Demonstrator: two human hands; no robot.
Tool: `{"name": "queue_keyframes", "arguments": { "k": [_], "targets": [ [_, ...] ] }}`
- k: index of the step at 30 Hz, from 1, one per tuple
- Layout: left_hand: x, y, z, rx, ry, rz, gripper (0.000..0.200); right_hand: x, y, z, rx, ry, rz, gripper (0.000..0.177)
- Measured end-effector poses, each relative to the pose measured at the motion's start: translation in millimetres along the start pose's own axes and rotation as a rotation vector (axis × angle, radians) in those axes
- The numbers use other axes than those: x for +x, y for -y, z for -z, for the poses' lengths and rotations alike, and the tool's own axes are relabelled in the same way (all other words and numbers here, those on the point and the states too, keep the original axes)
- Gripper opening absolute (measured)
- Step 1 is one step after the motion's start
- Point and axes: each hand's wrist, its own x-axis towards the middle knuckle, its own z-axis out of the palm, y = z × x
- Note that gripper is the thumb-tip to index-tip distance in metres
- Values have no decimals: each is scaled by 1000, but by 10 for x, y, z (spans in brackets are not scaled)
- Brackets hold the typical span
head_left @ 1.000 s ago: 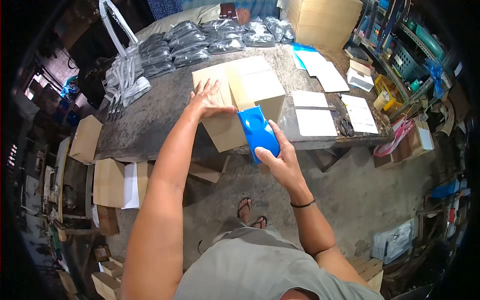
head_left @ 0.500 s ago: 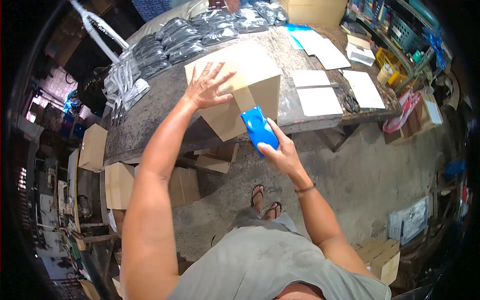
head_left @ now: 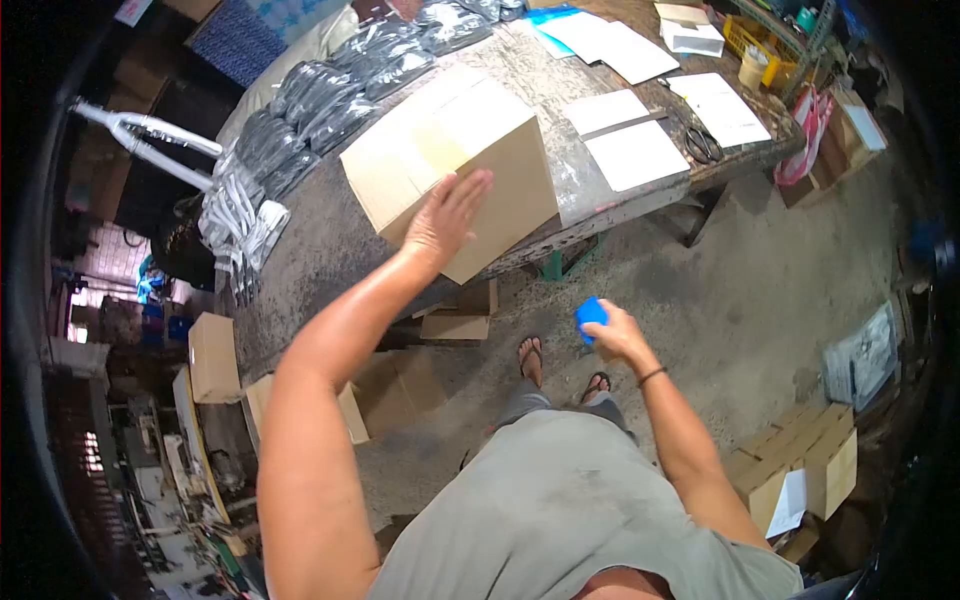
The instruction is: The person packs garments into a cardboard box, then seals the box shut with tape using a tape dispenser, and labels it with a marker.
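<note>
A closed cardboard box (head_left: 500, 185) sits at the front edge of the worktable (head_left: 330, 215), with a strip of tape over its top and side. Against the box's near side lies my left hand (head_left: 445, 222), its fingers stretched out and holding nothing. My right hand (head_left: 622, 336) is off the table, to the right of the box and above the floor, with its fingers wrapped round a blue tape dispenser (head_left: 591, 318).
Plastic-wrapped dark bundles (head_left: 315, 105) line the table's back left. White sheets (head_left: 640, 155), scissors (head_left: 702, 146) and a yellow basket (head_left: 757, 48) are on the right. Cardboard boxes (head_left: 213, 358) stand at the left, and another carton (head_left: 800, 465) is at the lower right.
My right hand has moved away from the box, down and right, with the blue dispenser. My left hand has slid from the box's top to its near side. The view has shifted.
</note>
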Motion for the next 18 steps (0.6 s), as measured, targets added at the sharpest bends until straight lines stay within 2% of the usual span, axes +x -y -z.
{"name": "queue_keyframes", "arguments": {
  "k": [1,3,5,7,9,11,12,13,15,16,17,18],
  "targets": [
    [42,-87,7,-31,101,-56,87,16,-237,2,134,-68,32,79],
    [27,-272,53,-50,83,-102,90,-46,-441,58,305,-274,49,74],
    [-13,-536,-12,-217,-17,-218,82,-76,-462,72,562,-503,44,67],
    [6,-685,-41,-750,79,-422,71,-125,-239,50,878,-567,90,82],
    [-97,-474,316,-1520,210,-342,47,-168,321,-40,808,-735,230,90],
    [-306,141,719,-1750,-379,-301,25,-77,901,-85,783,-760,318,97],
    [-440,499,926,-1860,-630,-192,10,17,1185,-105,762,-786,372,96],
    [-626,834,1056,-1888,-731,-136,13,96,1465,-157,738,-806,422,94],
    [-981,1290,1140,-1770,-872,-232,15,198,2060,-306,669,-874,505,91],
    [-1084,1349,1259,-1847,-964,-249,8,228,2307,-361,610,-903,566,90],
    [-1134,1379,1356,-1922,-1056,-263,25,270,2513,-432,549,-928,627,89],
    [-1109,1447,1390,-1933,-1056,-275,25,305,2669,-552,537,-916,595,87]
  ]
}}
